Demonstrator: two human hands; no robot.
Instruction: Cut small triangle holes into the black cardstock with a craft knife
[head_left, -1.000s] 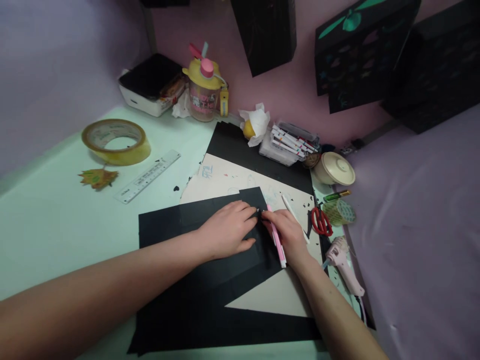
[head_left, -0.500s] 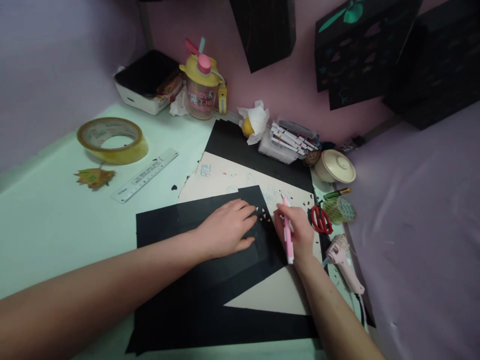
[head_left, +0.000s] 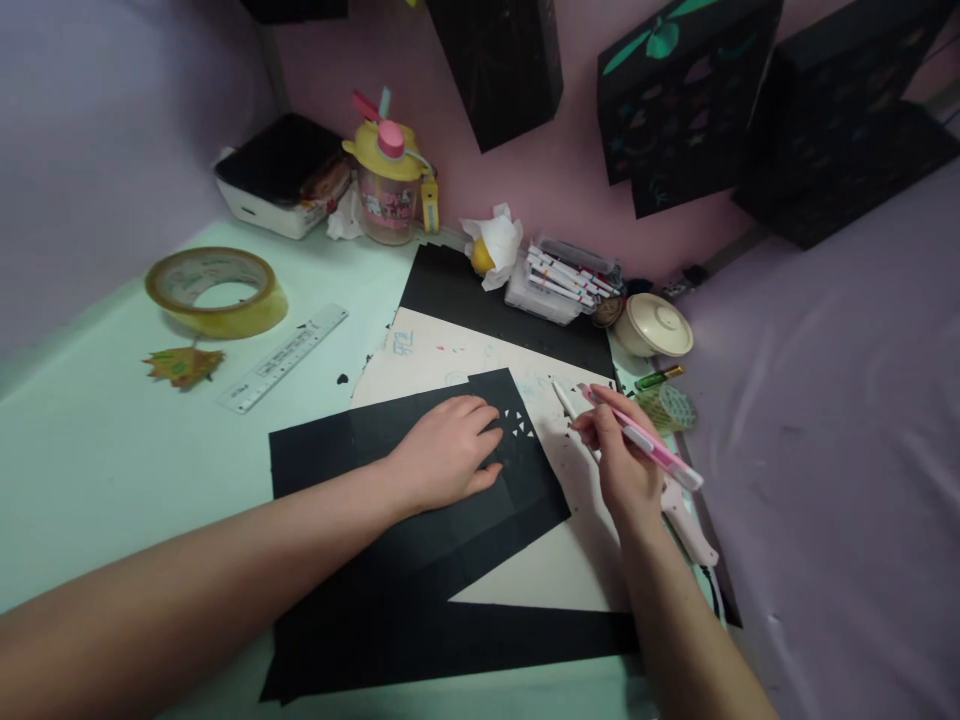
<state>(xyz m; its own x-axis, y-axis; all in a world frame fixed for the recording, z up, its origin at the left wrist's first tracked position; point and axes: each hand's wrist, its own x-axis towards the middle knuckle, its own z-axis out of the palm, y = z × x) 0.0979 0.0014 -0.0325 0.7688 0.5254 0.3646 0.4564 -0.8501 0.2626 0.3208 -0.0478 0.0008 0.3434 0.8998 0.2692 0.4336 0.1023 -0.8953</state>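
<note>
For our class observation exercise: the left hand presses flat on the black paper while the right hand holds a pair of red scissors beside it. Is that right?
Not quite. The head view shows the right hand holding a pink craft knife, not red scissors. The rest stands: the left hand presses flat on the black paper, beside the small triangular cut-outs.

Left hand flat on black paper, right hand gripping pink pen beside it

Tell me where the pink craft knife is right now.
In the head view, the pink craft knife is in the right hand, lifted right of the black paper that the left hand presses flat.
</note>
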